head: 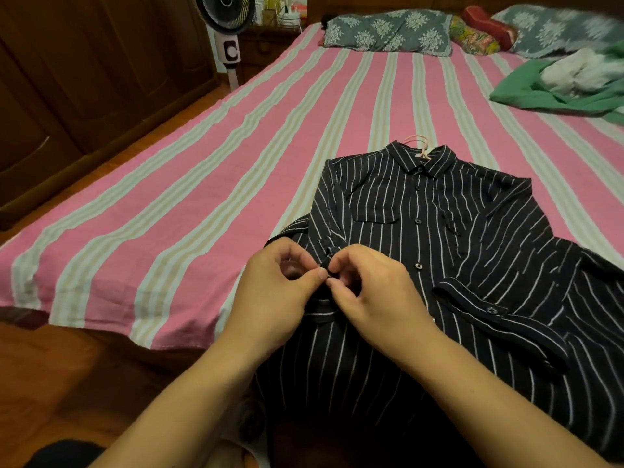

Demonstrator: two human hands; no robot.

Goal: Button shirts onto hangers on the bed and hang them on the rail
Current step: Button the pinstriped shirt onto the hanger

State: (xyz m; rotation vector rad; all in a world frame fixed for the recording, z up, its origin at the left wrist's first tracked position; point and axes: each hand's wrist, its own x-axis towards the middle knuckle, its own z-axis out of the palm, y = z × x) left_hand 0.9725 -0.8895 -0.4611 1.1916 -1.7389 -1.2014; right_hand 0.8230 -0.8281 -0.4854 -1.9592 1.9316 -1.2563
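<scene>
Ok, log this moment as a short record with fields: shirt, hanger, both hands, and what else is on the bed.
shirt: black striped shirt lying face up on the bed, upper front buttons done
hanger: pink hanger, hook poking out of the collar
left hand: pinching the sleeve tab
right hand: pinching the same tab
also on bed: pillows, green cloth pile

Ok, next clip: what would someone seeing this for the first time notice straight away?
First, the dark pinstriped shirt lying buttoned on a pink hanger at the near right of the bed. Just in front, the left hand and right hand meet at its left sleeve, pinching a small dark tab of fabric. Behind it all runs the bold pink striped bedsheet.
</scene>
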